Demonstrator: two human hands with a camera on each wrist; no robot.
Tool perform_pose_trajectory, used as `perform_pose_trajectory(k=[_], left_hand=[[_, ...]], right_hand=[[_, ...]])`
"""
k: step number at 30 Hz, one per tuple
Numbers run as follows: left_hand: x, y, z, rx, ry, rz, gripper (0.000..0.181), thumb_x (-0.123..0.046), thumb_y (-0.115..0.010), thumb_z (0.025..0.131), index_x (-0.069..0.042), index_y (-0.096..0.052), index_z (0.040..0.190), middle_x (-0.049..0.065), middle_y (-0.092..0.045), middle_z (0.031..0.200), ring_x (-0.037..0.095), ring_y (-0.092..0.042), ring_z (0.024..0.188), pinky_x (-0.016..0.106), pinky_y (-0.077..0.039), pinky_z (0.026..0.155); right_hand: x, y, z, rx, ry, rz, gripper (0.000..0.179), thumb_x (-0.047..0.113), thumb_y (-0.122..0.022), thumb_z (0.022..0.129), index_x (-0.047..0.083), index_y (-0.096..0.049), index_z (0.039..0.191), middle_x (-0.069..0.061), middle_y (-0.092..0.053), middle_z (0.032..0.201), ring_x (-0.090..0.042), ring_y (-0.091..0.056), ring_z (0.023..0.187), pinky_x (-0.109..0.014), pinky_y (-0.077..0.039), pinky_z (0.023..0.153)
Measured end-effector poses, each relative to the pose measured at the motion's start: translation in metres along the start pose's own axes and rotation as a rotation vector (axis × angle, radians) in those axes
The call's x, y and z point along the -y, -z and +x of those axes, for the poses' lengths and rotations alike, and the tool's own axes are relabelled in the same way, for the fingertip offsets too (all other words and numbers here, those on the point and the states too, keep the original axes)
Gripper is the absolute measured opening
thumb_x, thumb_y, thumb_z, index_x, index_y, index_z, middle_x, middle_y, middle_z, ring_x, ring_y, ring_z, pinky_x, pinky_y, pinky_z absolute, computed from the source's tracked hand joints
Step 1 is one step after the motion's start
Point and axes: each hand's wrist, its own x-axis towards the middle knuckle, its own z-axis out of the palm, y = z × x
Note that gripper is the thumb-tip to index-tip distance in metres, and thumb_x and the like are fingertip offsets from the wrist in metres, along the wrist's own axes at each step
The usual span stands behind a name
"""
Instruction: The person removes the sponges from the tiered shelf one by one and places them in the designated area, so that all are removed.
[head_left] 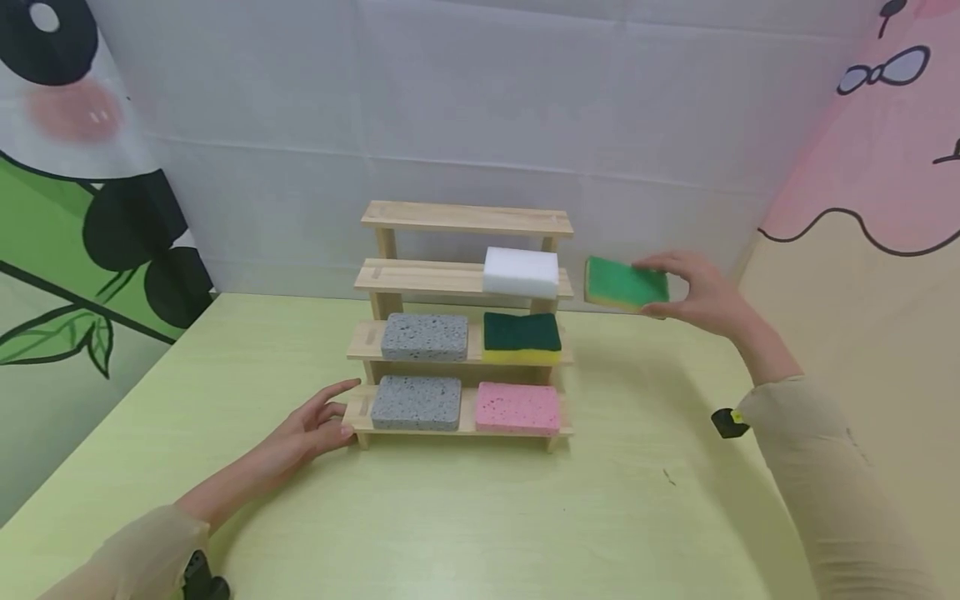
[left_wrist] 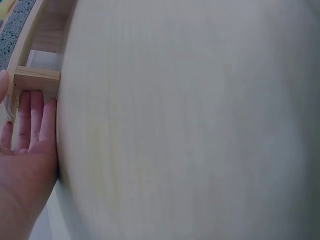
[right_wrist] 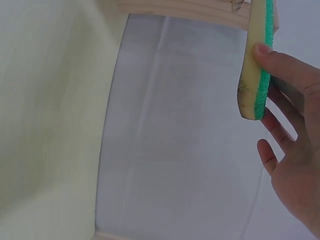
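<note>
In the head view, my right hand (head_left: 701, 292) pinches a green-and-yellow sponge (head_left: 622, 283) in the air, right of a wooden stepped rack (head_left: 467, 218). The right wrist view shows the sponge (right_wrist: 255, 70) edge-on, with the thumb on its yellow side. My left hand (head_left: 311, 429) touches the rack's lowest step at its left end; straight fingers (left_wrist: 36, 120) reach under the board to a leg. On the rack rest a white sponge (head_left: 521, 272), a dark green-and-yellow sponge (head_left: 521, 337), a pink sponge (head_left: 517, 407), an upper grey sponge (head_left: 424, 337) and a lower grey sponge (head_left: 416, 402).
The rack stands on a pale yellow-green table (head_left: 465, 525). A whitish cloth wall (head_left: 480, 100) rises behind it. Printed cartoon panels flank both sides, green on the left (head_left: 45, 217) and pink on the right (head_left: 847, 167).
</note>
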Motion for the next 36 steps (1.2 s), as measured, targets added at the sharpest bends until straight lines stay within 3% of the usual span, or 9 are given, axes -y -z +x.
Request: perform_pose_trajectory(k=[7,12,23,36], left_hand=[[0.001,0.000,0.000,0.002,-0.003,-0.001,0.069,-0.012,-0.050,0.102,-0.020,-0.012,0.159,-0.005,-0.059,0.127,0.008,-0.063,0.113,0.022,-0.051,0.097],[0.001,0.000,0.000,0.001,0.007,0.011,0.068,-0.014,-0.050,0.102,-0.021,-0.012,0.159,-0.004,-0.059,0.127,0.009,-0.063,0.113,0.022,-0.051,0.097],[0.000,0.001,-0.001,0.005,0.008,0.031,0.067,-0.015,-0.049,0.103,-0.022,-0.012,0.159,-0.001,-0.057,0.130,0.010,-0.062,0.115,0.021,-0.050,0.097],[0.000,0.001,0.000,0.001,0.007,0.022,0.067,-0.015,-0.050,0.103,-0.022,-0.013,0.159,-0.002,-0.057,0.130,0.010,-0.062,0.115,0.021,-0.050,0.097]], right_hand=[[-0.017,-0.022,0.003,0.031,-0.013,-0.002,0.063,0.018,-0.084,0.077,0.013,-0.060,0.135,-0.015,-0.055,0.141,-0.037,-0.041,0.135,-0.058,-0.027,0.112],[-0.021,-0.035,0.003,0.068,-0.022,0.061,0.062,0.011,-0.082,0.079,0.008,-0.058,0.136,-0.019,-0.054,0.142,-0.040,-0.041,0.135,-0.061,-0.027,0.112],[-0.047,-0.069,0.003,0.070,-0.037,0.088,0.062,0.007,-0.083,0.077,0.006,-0.059,0.134,-0.021,-0.056,0.140,-0.042,-0.044,0.134,-0.063,-0.030,0.112],[-0.056,-0.096,-0.001,0.114,-0.092,0.157,0.061,-0.001,-0.076,0.081,0.001,-0.054,0.138,-0.023,-0.053,0.143,-0.043,-0.040,0.139,-0.061,-0.028,0.115]])
